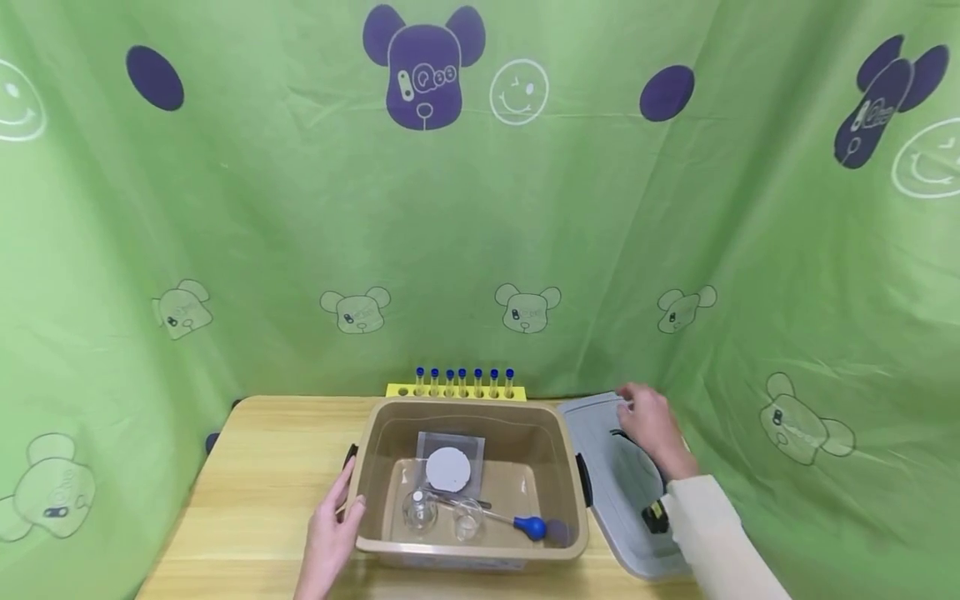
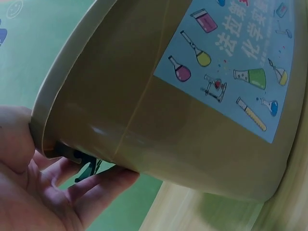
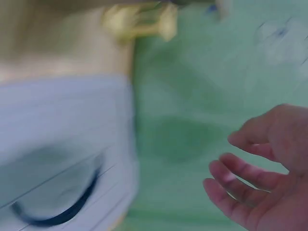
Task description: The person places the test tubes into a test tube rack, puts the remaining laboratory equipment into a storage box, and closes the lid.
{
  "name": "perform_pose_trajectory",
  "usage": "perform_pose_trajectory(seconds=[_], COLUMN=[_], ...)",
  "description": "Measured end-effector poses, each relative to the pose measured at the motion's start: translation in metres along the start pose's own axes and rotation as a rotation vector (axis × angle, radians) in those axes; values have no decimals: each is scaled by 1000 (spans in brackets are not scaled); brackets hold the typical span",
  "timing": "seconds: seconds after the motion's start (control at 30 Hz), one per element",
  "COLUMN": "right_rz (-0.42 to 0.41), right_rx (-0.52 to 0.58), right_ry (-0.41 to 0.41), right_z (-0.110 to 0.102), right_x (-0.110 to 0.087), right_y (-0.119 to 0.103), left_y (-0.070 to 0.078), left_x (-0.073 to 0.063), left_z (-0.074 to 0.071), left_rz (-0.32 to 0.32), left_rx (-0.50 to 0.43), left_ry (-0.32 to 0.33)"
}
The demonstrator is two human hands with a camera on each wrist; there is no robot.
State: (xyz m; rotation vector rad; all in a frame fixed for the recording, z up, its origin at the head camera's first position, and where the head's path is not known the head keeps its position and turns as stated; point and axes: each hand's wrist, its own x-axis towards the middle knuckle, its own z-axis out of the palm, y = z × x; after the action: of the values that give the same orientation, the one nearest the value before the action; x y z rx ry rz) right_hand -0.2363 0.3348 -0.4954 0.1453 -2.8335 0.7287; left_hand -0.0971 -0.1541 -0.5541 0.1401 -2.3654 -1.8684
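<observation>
A tan plastic bin (image 1: 468, 549) stands uncovered on the table. My left hand (image 1: 335, 527) grips its left side, the thumb over the rim and the fingers beneath by the black handle clip (image 2: 86, 166). Inside lie a round glass flask (image 1: 420, 517), a small glass beaker (image 1: 467, 525), a dropper with a blue bulb (image 1: 530, 527) and a clear bag with a white paper disc (image 1: 448, 469). To the right is the grey lid (image 1: 597, 467) with a black handle. Above its far end, my right hand (image 1: 651, 423) has loosely bent fingers and holds nothing.
Behind the bin stands a yellow rack (image 1: 393, 390) with several blue-capped test tubes (image 1: 462, 383). A black clip (image 1: 655, 517) sits at the lid's side near the right sleeve. The wooden table (image 1: 255, 467) ends at a green curtain (image 1: 450, 217).
</observation>
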Motion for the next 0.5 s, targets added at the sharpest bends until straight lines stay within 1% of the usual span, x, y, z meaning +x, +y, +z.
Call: perform_pose_trajectory(seconds=[0.1, 0.17, 0.23, 0.33, 0.4, 0.5], right_rz=[57, 79, 114, 178, 227, 245], right_rx=[-15, -35, -46, -63, -69, -86], right_ry=[7, 21, 12, -10, -38, -45], right_z=[9, 20, 32, 47, 52, 57], right_x=[-12, -22, -31, -42, -47, -50], right_y=[37, 60, 80, 104, 115, 128], left_y=[-1, -1, -1, -2, -2, -2], left_x=[1, 2, 2, 3, 3, 2], left_z=[-3, -5, -6, -8, -8, -7], left_rz=[6, 8, 17, 48, 61, 49], left_rx=[-5, -13, -13, -2, 0, -18], left_ry=[-11, -26, -32, -37, -39, -48])
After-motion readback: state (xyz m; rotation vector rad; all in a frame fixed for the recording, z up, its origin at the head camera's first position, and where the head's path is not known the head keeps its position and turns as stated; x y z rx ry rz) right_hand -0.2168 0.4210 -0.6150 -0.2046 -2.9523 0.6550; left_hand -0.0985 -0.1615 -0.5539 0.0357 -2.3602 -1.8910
